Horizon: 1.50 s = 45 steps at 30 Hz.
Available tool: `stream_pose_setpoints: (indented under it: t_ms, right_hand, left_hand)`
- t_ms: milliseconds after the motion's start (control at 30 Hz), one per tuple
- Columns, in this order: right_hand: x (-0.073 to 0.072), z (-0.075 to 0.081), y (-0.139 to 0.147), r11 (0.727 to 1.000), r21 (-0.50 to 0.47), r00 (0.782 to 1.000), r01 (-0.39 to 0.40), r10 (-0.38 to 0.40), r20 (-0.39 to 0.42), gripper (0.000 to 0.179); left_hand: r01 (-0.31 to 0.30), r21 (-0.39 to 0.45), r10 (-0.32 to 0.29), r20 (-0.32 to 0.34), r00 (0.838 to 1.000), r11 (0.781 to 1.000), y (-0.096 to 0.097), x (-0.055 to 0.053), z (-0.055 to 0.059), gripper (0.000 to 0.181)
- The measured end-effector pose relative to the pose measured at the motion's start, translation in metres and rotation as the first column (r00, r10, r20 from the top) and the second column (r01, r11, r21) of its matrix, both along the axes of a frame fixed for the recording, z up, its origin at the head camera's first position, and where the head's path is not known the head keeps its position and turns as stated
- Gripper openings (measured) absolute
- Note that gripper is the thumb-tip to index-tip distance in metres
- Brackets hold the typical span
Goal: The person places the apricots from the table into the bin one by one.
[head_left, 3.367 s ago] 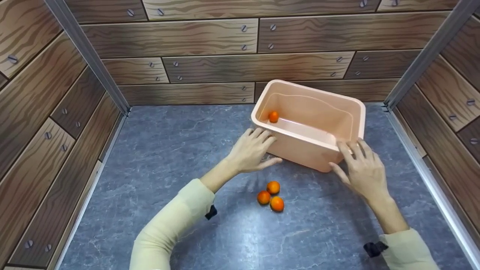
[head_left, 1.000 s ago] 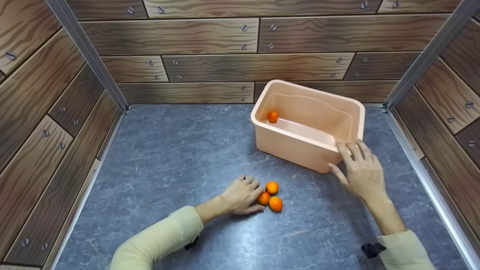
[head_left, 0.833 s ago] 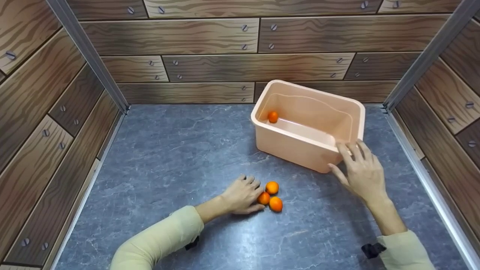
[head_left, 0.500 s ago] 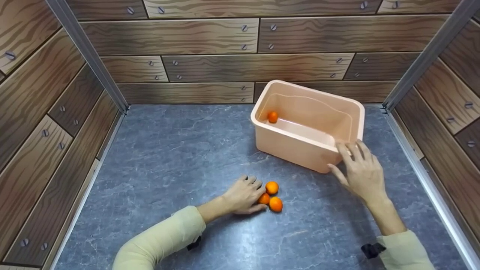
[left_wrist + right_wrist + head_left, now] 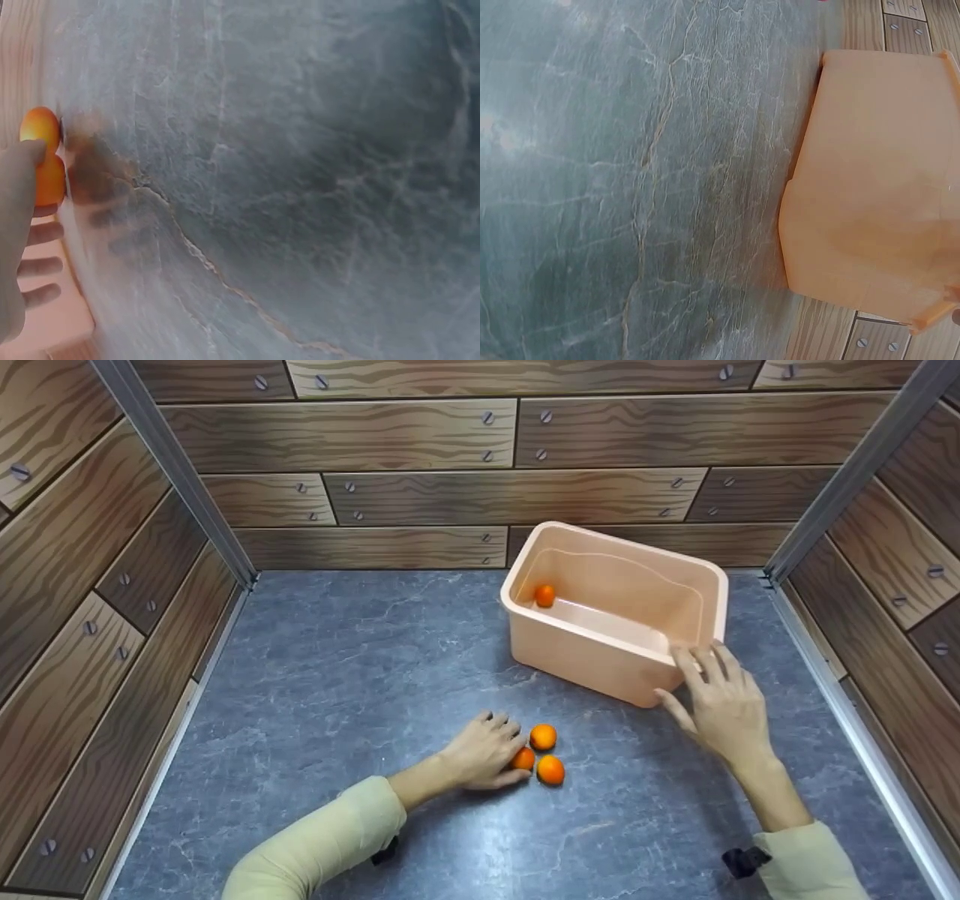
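My left hand (image 5: 484,754) pinches a small orange (image 5: 523,759) between thumb and fingers, low on the floor. In the left wrist view, the thumb (image 5: 34,152) lies over this orange (image 5: 50,180). Two more small oranges sit just right of it, one farther (image 5: 543,737) and one nearer (image 5: 550,770). My right hand (image 5: 727,709) rests with its fingers over the near right corner of a peach plastic bin (image 5: 585,656), thumb by the outer wall. Inside the bin, at its left end, lies another orange (image 5: 544,595). The right wrist view shows the bin's side wall (image 5: 877,180).
The floor (image 5: 360,660) is grey with a marble pattern. Walls with a wood-plank print, such as the back wall (image 5: 420,499), enclose it on three sides. Metal rails (image 5: 862,727) run along the side edges.
My left hand has left the bin's near side and come down to the oranges. It has taken hold of the leftmost one and shifted it slightly left. The right hand stays at the bin.
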State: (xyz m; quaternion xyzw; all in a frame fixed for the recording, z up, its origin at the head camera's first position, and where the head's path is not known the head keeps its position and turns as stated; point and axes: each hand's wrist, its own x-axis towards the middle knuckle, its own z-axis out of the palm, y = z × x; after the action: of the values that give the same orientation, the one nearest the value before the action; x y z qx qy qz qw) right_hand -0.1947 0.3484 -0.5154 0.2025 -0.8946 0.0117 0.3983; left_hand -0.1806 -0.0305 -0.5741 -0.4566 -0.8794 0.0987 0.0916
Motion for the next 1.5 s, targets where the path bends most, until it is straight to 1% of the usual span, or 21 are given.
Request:
stream_pose_setpoints:
  t_ms: [167, 267, 400, 500, 633, 867, 1067, 1233, 1400, 1500]
  right_hand:
    - [0.000, -0.001, -0.001, 1.000, -0.001, 1.000, -0.003, 0.003, -0.010, 0.073]
    - [0.001, -0.001, 0.000, 1.000, 0.009, 1.000, 0.011, -0.011, 0.006, 0.076]
    - [0.001, -0.002, -0.001, 1.000, 0.009, 1.000, 0.013, -0.013, 0.011, 0.077]
    - [0.000, -0.002, -0.001, 1.000, -0.006, 1.000, -0.001, 0.001, -0.004, 0.075]
    - [0.001, -0.002, 0.001, 1.000, -0.018, 1.000, -0.007, 0.007, -0.004, 0.073]
    - [0.000, -0.002, 0.003, 1.000, -0.008, 1.000, -0.007, 0.006, -0.005, 0.071]
    - [0.001, -0.002, 0.002, 1.000, -0.010, 1.000, -0.014, 0.014, -0.016, 0.069]
    - [0.000, -0.002, 0.001, 1.000, -0.010, 1.000, -0.010, 0.010, -0.018, 0.069]
    - [-0.001, -0.002, 0.000, 1.000, -0.006, 1.000, -0.004, 0.004, -0.021, 0.074]
    - [-0.001, -0.002, 0.000, 1.000, -0.004, 1.000, -0.001, 0.001, -0.018, 0.076]
  left_hand:
    - [-0.015, 0.063, 0.017, -0.029, 0.999, 0.998, -0.003, -0.003, 0.004, 0.055]
    - [-0.032, 0.091, 0.036, -0.037, 0.999, 0.995, -0.004, -0.005, 0.006, 0.054]
    - [-0.058, 0.131, 0.062, -0.027, 0.998, 0.990, -0.005, -0.007, 0.010, 0.053]
    - [-0.072, 0.167, 0.077, -0.022, 0.997, 0.983, -0.004, -0.010, 0.014, 0.052]
    - [-0.081, 0.220, 0.090, -0.031, 0.995, 0.972, 0.002, -0.014, 0.021, 0.053]
    - [-0.113, 0.303, 0.128, -0.031, 0.991, 0.946, 0.012, -0.027, 0.036, 0.055]
    - [-0.114, 0.384, 0.148, -0.060, 0.987, 0.916, 0.019, -0.039, 0.048, 0.053]
    - [-0.121, 0.423, 0.170, -0.081, 0.982, 0.898, 0.023, -0.048, 0.059, 0.051]
    - [-0.101, 0.443, 0.168, -0.114, 0.979, 0.891, 0.029, -0.059, 0.071, 0.050]
    - [-0.080, 0.446, 0.162, -0.149, 0.976, 0.891, 0.033, -0.065, 0.077, 0.051]
